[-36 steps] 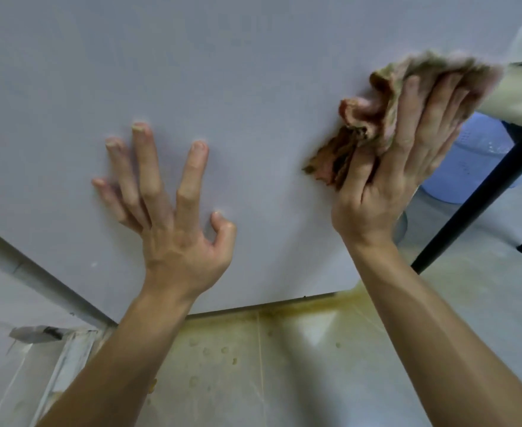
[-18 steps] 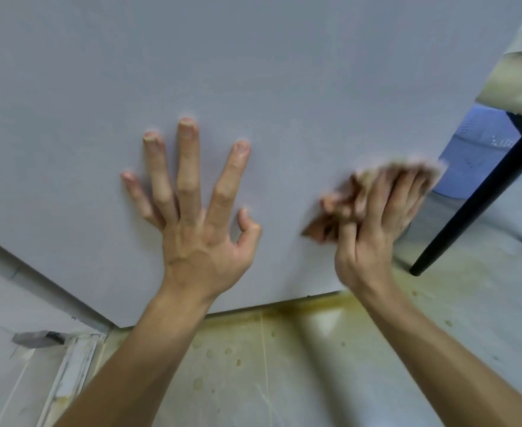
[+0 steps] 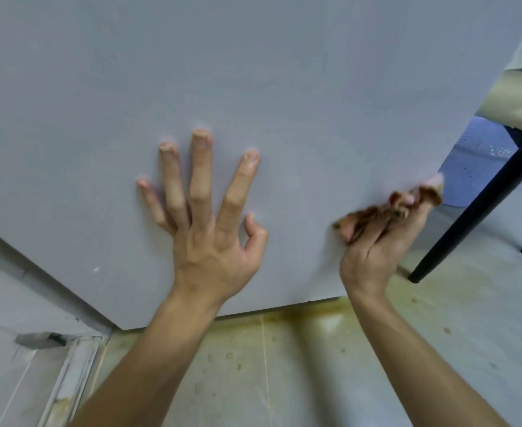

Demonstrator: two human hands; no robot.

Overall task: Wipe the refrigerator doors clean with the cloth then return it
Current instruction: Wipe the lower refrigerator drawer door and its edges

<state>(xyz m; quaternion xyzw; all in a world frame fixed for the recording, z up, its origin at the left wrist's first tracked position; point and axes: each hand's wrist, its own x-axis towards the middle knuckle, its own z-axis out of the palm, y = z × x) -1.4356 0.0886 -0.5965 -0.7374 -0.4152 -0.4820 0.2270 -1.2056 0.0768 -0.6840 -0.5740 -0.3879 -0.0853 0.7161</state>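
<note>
Head view, looking down along both forearms. Fingers (image 3: 200,167) of the left hand (image 3: 213,245) splayed wide and laid straight against the refrigerator door (image 3: 253,72), thumb crooked beside the palm. Holding nothing, most likely bracing the door so that it does not swing or rock under the rubbing.

Fingers (image 3: 407,221) of the right hand (image 3: 373,251) curled round the cloth (image 3: 361,215), bunching the brownish rag into a wad. Pressing it to the door low down, near the door's right edge and well apart from the left hand. Blurred there, so cannot tell how much of the wad lies flat on the surface. Bunched probably to keep a firm pad under the hand rather than a loose flap.

Outward from the hands: plain grey door filling the upper picture, no handle or seam showing, one small pale speck (image 3: 95,269) low on the left. Below its bottom edge, pale tiled floor (image 3: 315,380) with a yellowish stain (image 3: 309,314) running along the door line, and scattered spots. At right, beyond the door edge, a black leg (image 3: 475,208) slanting down to the floor under a pale counter (image 3: 521,100), with a blue perforated basket (image 3: 472,155) behind.

Judging by the position, wiping in hand on the lower part of the door; returning the cloth not yet due.
</note>
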